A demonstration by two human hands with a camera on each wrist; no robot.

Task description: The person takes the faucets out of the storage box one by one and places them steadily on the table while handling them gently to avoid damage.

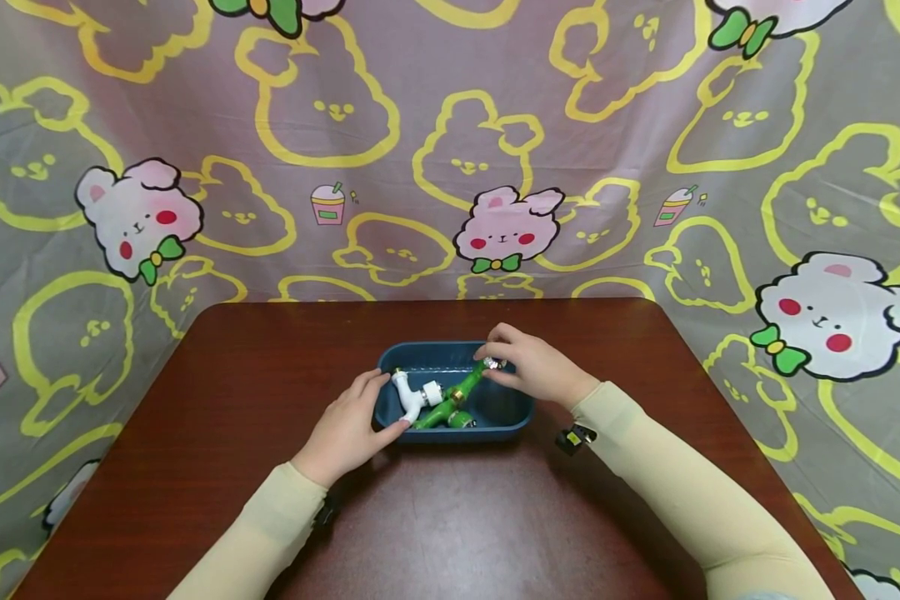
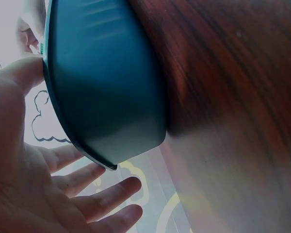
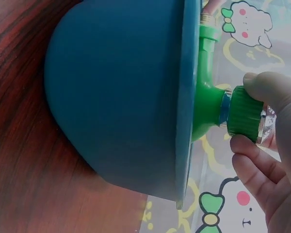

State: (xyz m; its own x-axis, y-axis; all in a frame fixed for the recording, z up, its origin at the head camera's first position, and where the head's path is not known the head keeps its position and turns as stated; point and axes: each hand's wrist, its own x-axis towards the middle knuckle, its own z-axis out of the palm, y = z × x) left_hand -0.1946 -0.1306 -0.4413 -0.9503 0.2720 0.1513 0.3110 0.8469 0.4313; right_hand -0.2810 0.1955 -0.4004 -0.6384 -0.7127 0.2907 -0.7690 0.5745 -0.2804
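Observation:
A blue rectangular basin (image 1: 450, 435) holds a white tap (image 1: 412, 398) at its left side and green taps (image 1: 444, 408) across its middle. My left hand (image 1: 351, 427) rests on the basin's left rim, fingers spread; in the left wrist view the left hand (image 2: 53, 179) has its thumb at the rim of the basin (image 2: 106, 82). With thumb and fingertips, my right hand (image 1: 536, 367) pinches the end of a green tap at the right rim. The right wrist view shows the right hand (image 3: 276, 141) on the ribbed green knob (image 3: 245, 112), above the rim.
The basin stands on a dark red-brown wooden table (image 1: 270, 358). A cloth (image 1: 405, 150) with cartoon bears and rabbits hangs behind the table and at both sides. Small black devices (image 1: 573, 437) are worn at the wrists.

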